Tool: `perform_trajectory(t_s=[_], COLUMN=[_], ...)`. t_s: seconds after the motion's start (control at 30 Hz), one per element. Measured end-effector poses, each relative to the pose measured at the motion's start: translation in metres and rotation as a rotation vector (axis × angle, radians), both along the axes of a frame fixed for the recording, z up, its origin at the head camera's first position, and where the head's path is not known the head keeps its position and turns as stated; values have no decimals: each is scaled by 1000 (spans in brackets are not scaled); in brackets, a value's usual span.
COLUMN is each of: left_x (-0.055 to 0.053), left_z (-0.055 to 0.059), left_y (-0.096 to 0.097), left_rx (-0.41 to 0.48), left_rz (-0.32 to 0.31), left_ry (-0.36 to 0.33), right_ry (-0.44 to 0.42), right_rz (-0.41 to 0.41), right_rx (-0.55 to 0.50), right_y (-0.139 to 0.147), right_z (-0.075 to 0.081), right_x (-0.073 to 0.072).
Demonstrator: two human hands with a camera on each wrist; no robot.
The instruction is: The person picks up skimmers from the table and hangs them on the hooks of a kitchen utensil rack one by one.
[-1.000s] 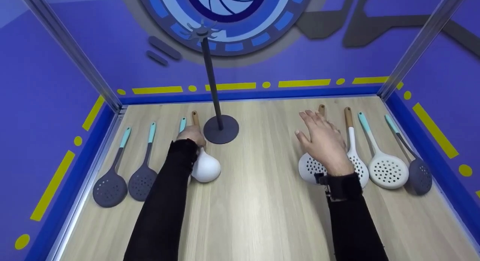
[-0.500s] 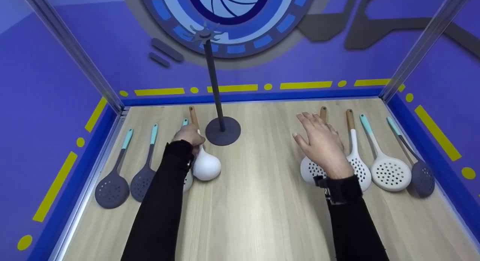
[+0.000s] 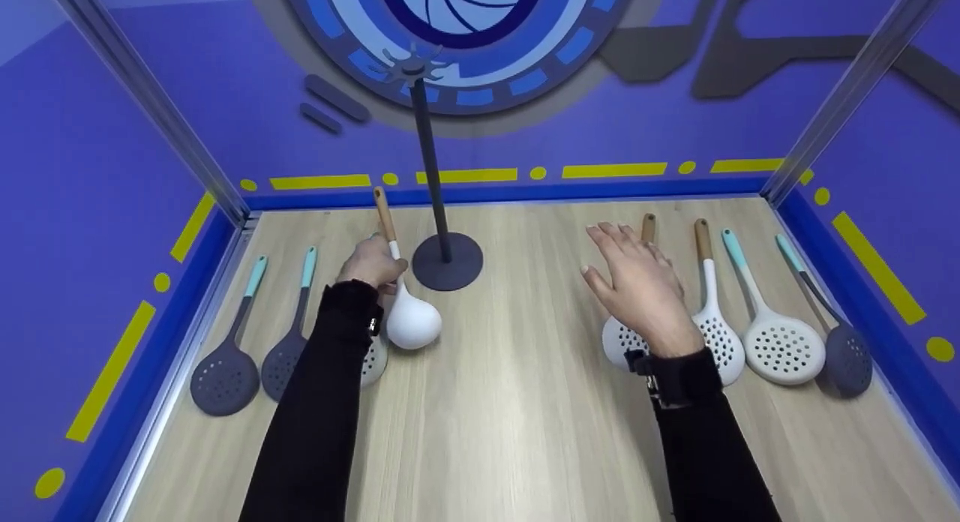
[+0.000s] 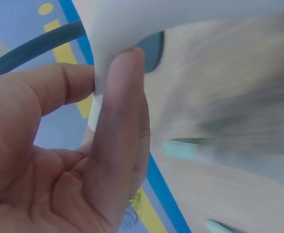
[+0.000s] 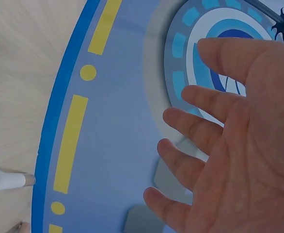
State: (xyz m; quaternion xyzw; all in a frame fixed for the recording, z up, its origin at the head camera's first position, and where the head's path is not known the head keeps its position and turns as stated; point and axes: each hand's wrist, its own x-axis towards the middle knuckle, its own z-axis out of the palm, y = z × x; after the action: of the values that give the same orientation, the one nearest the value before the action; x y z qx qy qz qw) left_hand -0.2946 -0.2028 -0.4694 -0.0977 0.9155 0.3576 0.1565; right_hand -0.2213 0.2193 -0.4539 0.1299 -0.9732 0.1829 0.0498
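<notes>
Wood-grain tabletop (image 3: 502,402) with left hand (image 3: 371,262) pinching a white ladle (image 3: 413,323), right hand (image 3: 639,291) spread near a skimmer (image 3: 622,343).

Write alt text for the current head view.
A person's left grip holds a white, brown-handled ladle beside a dark stand on a pale table. The open right grip hovers over the leftmost of four skimmers; three more lie left of the ladle.

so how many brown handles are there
3: one brown handle on the ladle in the left hand, a second handle partly behind the right hand, a third handle right of that.
</notes>
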Motion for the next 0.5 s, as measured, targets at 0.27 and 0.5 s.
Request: perform_trajectory(t_s=[0.27, 0.5], left_x=[-1, 2], left_z=[2, 5], left_y=[1, 2], left_rx=[-22, -46], left_rz=[-13, 15], left_ry=[117, 208], right_ry=[15, 9], right_rz=[4, 12], right_rx=[1, 37], right_y=[-4, -7], right_z=[2, 6], right_x=[1, 2])
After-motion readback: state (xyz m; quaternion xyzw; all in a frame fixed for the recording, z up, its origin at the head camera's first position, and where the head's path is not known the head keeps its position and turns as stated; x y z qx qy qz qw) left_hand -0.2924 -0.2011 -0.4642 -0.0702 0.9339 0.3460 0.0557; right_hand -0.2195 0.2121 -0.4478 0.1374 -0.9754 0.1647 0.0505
